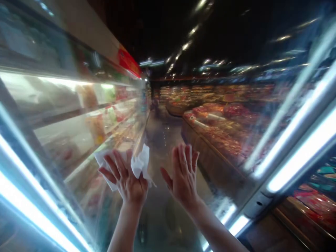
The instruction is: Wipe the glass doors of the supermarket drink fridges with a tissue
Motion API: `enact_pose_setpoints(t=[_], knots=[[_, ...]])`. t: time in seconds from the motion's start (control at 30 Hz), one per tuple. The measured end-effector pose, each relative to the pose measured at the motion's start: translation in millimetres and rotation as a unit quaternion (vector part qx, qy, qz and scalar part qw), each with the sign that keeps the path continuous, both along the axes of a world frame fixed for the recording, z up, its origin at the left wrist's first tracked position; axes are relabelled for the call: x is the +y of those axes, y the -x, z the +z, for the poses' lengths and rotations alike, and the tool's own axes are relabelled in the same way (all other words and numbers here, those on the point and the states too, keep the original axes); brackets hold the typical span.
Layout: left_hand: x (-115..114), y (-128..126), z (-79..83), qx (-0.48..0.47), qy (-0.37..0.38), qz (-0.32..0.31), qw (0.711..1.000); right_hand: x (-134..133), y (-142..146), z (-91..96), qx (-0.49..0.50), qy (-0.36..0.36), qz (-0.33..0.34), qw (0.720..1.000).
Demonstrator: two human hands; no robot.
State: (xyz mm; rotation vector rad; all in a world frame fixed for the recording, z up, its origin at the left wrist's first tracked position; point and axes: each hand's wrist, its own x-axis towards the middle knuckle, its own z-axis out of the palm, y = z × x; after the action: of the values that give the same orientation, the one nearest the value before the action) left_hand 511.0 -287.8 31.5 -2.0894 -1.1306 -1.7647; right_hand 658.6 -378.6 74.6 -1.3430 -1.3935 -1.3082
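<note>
My left hand (131, 183) lies palm away from me on a white cloth (105, 159), its fingers spread. The cloth shows beyond the fingertips, and one bunched fold rises over the hand's inner side, by the thumb. To the right, my right hand (183, 175) is raised flat, fingers stretched out and thumb apart, with nothing in it. Both hands appear to rest against a clear glass pane with faint reflections; the exact contact under the palms is hidden.
Bright light tubes (301, 154) run diagonally on the right, with more light tubes (34, 206) on the left. Lit shelves (105, 101) with blurred packages line the left. A produce stand (223, 129) stands on the right, beside an aisle floor (165, 133).
</note>
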Motion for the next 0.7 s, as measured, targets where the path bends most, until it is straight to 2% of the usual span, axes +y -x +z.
enact_pose_setpoints(t=[0.07, 0.1, 0.13, 0.17, 0.3, 0.33, 0.37, 0.47, 0.53, 0.57, 0.7], knots=[[-21, -35, -27.5, 0.010, -0.014, 0.010, 1.000, -13, -31, -25.8, -0.036, 0.021, 0.003, 0.999], [-33, -52, -34.3, 0.020, -0.019, 0.008, 1.000, -19, -46, -33.6, -0.048, 0.030, 0.004, 0.998], [-45, -69, -33.7, 0.031, -0.025, 0.002, 0.999, -26, -60, -35.5, -0.050, 0.033, 0.003, 0.998], [-56, -85, -25.6, 0.044, -0.031, -0.008, 0.999, -32, -75, -31.4, -0.046, 0.028, -0.001, 0.999], [-88, -140, 35.1, 0.068, -0.062, -0.043, 0.995, -55, -124, 5.8, -0.016, -0.015, -0.023, 1.000], [-93, -152, 41.4, 0.071, -0.078, -0.046, 0.993, -61, -134, 7.9, -0.013, -0.015, -0.024, 1.000], [-97, -162, 40.8, 0.079, -0.096, -0.048, 0.991, -66, -142, 4.7, -0.009, -0.011, -0.024, 1.000], [-108, -189, 14.6, 0.106, -0.138, -0.048, 0.983, -80, -163, -21.0, 0.012, 0.016, -0.021, 1.000], [-117, -204, 6.8, 0.111, -0.149, -0.043, 0.982, -90, -175, -27.0, 0.026, 0.028, -0.010, 0.999], [-123, -211, 11.8, 0.110, -0.152, -0.039, 0.982, -95, -182, -22.0, 0.029, 0.026, -0.005, 0.999], [-145, -239, 57.9, 0.134, -0.133, -0.011, 0.982, -108, -205, 18.2, 0.039, -0.025, 0.015, 0.999]])
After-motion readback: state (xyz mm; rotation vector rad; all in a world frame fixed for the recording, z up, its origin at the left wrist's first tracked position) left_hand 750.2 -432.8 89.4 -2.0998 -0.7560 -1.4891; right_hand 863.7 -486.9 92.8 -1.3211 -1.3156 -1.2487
